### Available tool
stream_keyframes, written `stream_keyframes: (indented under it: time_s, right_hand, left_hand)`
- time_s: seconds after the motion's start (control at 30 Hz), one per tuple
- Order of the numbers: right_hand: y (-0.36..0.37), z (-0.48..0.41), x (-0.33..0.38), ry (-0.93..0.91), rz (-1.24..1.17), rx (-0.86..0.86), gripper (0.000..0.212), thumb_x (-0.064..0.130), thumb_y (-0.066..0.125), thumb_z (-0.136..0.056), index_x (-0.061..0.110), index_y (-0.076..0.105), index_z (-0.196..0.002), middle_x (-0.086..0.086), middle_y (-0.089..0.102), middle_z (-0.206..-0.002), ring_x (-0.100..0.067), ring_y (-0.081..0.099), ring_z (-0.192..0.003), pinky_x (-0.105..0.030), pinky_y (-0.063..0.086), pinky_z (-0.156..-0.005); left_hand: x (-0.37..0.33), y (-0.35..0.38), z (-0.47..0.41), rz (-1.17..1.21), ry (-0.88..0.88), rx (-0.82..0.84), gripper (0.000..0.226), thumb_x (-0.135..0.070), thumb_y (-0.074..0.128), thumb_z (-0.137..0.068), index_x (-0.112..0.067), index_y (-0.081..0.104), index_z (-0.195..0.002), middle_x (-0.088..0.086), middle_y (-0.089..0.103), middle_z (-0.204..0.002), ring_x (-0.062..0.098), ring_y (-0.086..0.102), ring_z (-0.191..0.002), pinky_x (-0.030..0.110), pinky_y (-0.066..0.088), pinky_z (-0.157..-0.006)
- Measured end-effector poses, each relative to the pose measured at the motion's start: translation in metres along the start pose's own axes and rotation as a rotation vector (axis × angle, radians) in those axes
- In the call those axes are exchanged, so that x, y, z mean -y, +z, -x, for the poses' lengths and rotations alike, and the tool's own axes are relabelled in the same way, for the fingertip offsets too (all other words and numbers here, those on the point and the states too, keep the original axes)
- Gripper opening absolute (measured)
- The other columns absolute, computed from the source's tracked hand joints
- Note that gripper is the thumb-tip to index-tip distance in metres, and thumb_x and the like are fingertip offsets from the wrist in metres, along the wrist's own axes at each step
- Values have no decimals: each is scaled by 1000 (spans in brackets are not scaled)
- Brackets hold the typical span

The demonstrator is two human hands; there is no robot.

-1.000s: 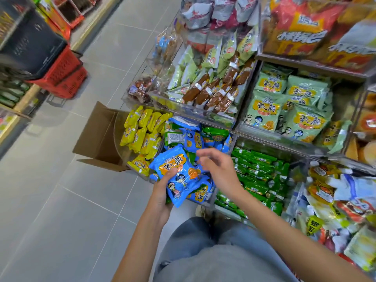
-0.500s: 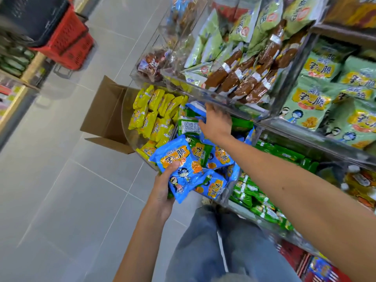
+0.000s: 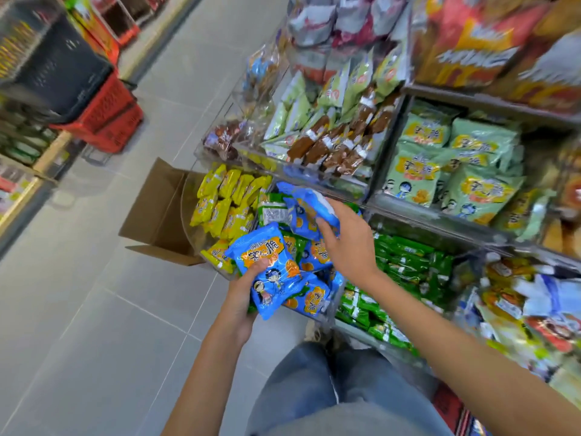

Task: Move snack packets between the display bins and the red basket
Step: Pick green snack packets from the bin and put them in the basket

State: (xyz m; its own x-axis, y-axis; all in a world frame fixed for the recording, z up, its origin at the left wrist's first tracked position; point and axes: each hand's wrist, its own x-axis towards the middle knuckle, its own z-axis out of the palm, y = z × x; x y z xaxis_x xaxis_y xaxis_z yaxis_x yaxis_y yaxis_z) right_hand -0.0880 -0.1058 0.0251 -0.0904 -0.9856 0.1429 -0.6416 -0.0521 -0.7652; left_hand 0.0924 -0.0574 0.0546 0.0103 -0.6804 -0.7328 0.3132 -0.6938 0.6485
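My left hand [image 3: 243, 295] grips a small stack of blue snack packets [image 3: 267, 265] just in front of the lower clear display bin [image 3: 331, 305]. Above that bin, my right hand [image 3: 347, 239] is closed on another blue packet [image 3: 306, 212], lifted out of the pile. More blue packets [image 3: 314, 302] lie in the bin beneath both hands. Red baskets [image 3: 110, 121] are stacked on the floor far to the upper left, with a black basket [image 3: 59, 64] on top.
Yellow packets [image 3: 224, 204] fill the bin left of the blue ones, green packets [image 3: 405, 256] the bin to the right. An open cardboard box [image 3: 157, 212] sits on the floor by the bins. Upper shelves hold brown, pale green and orange bags. Grey tiled aisle lies to the left.
My right hand reached deep into the bin under the upper shelf, then came back out toward me with a blue packet. The left hand kept its stack in about the same place.
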Motion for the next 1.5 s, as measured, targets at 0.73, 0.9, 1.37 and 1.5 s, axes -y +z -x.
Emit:
stream_keyframes:
  time_s: [0.73, 0.9, 1.37, 1.5]
  right_hand:
    - [-40, 272, 44, 930, -594, -871, 10, 1, 51, -92, 2, 58, -100, -15, 61, -90, -14, 53, -80, -33, 45, -76]
    - [-30, 339, 66, 1080, -686, -1229, 15, 5, 50, -93, 18, 59, -92, 2, 65, -84, -3, 60, -70, -15, 48, -68]
    - [-59, 468, 32, 1167, -822, -1801, 13, 5, 49, -94, 12, 59, -95, 8, 69, -72, 1, 64, -58, -10, 47, -53]
    - [-96, 501, -7, 1199, -826, -1808, 13, 5, 49, -94, 9, 59, -102, 1, 66, -83, 2, 63, -62, -10, 47, -58]
  left_hand:
    - [43, 29, 9, -796, -276, 659, 42, -32, 70, -61, -13, 70, -99, 10, 75, -93, 24, 72, -81, 34, 59, -69]
    - [83, 81, 35, -1020, -411, 860, 38, -21, 76, -61, -9, 69, -96, 15, 74, -90, 27, 72, -73, 38, 60, -66]
    - [256, 187, 139, -1458, -501, 1258, 45, -28, 72, -57, -8, 68, -97, 11, 75, -87, 21, 72, -69, 29, 56, -54]
    - [306, 218, 157, -1494, -509, 1189, 48, -26, 71, -57, -6, 66, -100, 12, 74, -87, 22, 72, -68, 31, 58, -57]
